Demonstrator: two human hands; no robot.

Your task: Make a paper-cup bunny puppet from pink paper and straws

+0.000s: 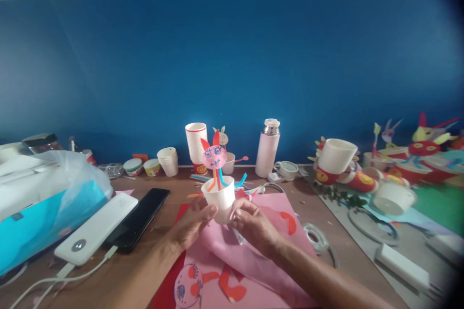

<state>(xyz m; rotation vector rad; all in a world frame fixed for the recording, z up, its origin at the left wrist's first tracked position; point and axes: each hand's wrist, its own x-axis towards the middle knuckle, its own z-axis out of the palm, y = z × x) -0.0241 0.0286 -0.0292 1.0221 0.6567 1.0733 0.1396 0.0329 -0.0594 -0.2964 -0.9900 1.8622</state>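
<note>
A white paper cup (220, 202) stands upright in the middle, over pink paper (250, 260). Out of it rises a pink paper face (214, 157) with red ears, drawn glasses and orange and blue strips below. My left hand (197, 217) grips the cup's left side, thumb on its front. At the lower right of the cup, my right hand (248, 219) is closed, thumb and index finger pinched by the wall; a small pale piece seems to show at the fingertips. Red cut-outs (232, 287) and another drawn face (187, 286) lie on the pink paper.
To the left are a black phone (139, 219), a white power bank (96, 227) and a blue bag (47, 217). Stacked cups (196, 142) and a thermos (268, 149) stand behind. Decorated cups, cables and a white adapter (402, 266) are at the right.
</note>
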